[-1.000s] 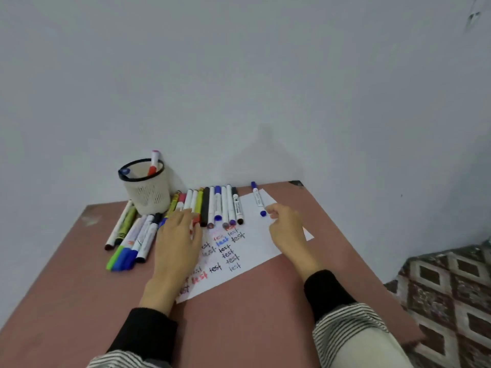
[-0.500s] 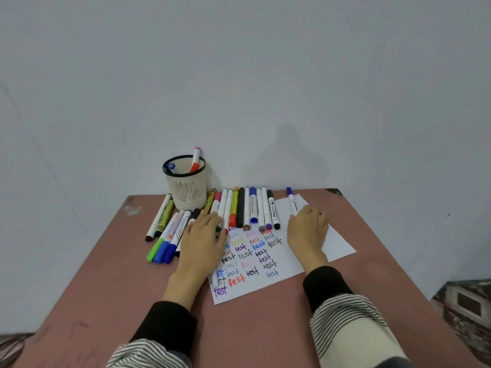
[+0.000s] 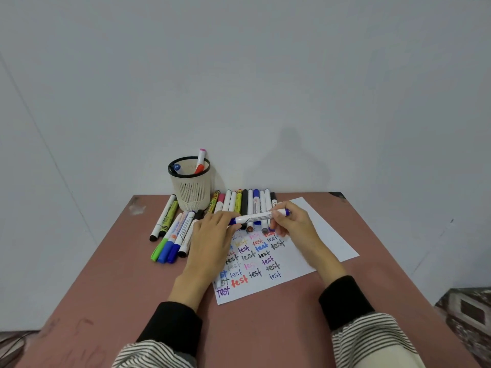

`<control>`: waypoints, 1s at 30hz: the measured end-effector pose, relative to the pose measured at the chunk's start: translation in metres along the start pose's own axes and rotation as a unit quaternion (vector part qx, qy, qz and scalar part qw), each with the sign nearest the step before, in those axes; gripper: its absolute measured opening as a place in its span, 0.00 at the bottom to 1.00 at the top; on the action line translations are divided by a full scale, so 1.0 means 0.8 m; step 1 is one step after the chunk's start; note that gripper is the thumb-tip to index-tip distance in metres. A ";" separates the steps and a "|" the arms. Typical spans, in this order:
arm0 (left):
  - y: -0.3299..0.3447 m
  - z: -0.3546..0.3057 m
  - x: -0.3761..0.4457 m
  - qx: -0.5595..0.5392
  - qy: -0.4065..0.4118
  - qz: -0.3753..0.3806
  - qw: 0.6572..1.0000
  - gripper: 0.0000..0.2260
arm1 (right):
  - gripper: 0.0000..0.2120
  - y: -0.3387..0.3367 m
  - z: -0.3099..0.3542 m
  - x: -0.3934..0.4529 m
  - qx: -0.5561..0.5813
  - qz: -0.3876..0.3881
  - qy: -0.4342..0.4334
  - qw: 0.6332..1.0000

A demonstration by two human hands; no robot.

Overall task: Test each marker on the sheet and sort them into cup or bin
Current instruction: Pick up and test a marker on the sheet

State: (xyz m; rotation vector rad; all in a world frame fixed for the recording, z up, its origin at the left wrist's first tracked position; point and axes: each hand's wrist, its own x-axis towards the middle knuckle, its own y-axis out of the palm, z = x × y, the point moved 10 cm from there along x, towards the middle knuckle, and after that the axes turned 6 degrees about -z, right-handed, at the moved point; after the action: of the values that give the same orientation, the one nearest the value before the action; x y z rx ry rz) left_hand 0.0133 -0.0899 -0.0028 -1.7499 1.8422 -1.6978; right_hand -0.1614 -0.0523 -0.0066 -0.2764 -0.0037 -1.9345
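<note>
- The blue-capped white marker [image 3: 259,216] is held level just above the far edge of the sheet [image 3: 313,235], across the row of markers [image 3: 247,205] lying there. Printing runs along its barrel, too small to read.
- The right hand [image 3: 291,224] pinches the barrel near its right end. The left hand [image 3: 215,229] closes its fingertips on the blue cap at the other end. Judging by that two-ended hold, the cap is about to be pulled off for a test stroke.
- The sheet is covered with the word "test" in black, blue, purple, red, pink and yellow, so many markers look already tried. The right part of the paper is bare, leaving room for more.
- The mesh pen cup [image 3: 191,184] stands at the back by the wall and holds two markers, one blue-capped, one pink-ended with a red tip.
- A second cluster of markers [image 3: 172,232] lies left of the sheet on the reddish table [image 3: 265,328]; their labels are unreadable.
- No bin is in view.
</note>
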 end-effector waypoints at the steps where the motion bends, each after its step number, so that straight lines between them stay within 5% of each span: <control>1: -0.001 -0.001 0.000 0.000 0.002 -0.001 1.000 0.15 | 0.05 -0.001 -0.002 0.000 0.026 -0.005 0.007 1.000; 5: 0.009 -0.017 -0.002 -0.057 0.016 0.029 0.998 0.12 | 0.16 0.007 -0.024 -0.005 0.181 -0.024 0.121 0.976; 9: 0.018 -0.035 -0.009 -0.106 0.025 0.071 0.991 0.10 | 0.26 0.024 -0.046 -0.020 0.106 0.002 0.217 0.970; 14: 0.037 -0.032 -0.018 -0.048 0.023 0.142 0.988 0.13 | 0.30 0.022 -0.038 -0.019 0.076 -0.011 0.198 0.977; 24: 0.035 -0.037 -0.018 -0.009 0.055 0.132 0.990 0.25 | 0.26 0.018 -0.041 -0.020 0.089 0.023 0.204 0.975; 30: 0.035 -0.028 -0.017 -0.111 -0.011 0.142 0.984 0.17 | 0.24 0.000 -0.043 -0.015 0.121 -0.029 0.197 0.972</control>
State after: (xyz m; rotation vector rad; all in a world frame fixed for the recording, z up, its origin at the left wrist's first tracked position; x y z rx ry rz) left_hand -0.0153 -0.0738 -0.0224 -1.4735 2.2187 -1.4085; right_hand -0.1637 -0.0464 -0.0422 0.2752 0.0141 -1.9947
